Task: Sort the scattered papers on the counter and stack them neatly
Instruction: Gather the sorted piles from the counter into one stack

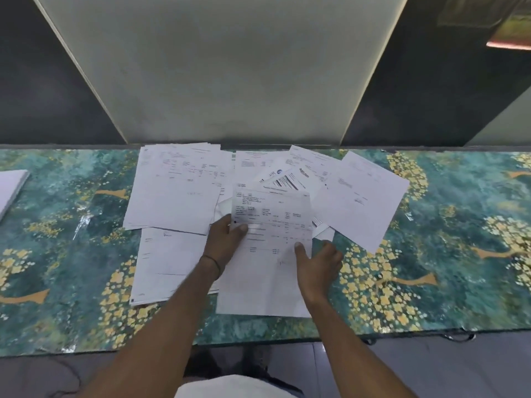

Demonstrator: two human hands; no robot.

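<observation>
A printed sheet (270, 254) lies in the middle of the counter, its far half curling upward. My left hand (225, 242) grips its left edge with the thumb on top. My right hand (317, 265) holds its right edge, thumb pressed on the page. Several other white papers are scattered behind and beside it: a pile at the back left (175, 188), a sheet at the front left (166, 262), overlapping pages with a barcode (284, 179) behind, and one tilted sheet at the right (365, 199).
The counter (431, 254) has a green and gold flower pattern. A separate white stack (10, 188) sits at the far left edge. A pale wall panel (221, 67) rises behind the counter. The counter's front edge runs just below my forearms.
</observation>
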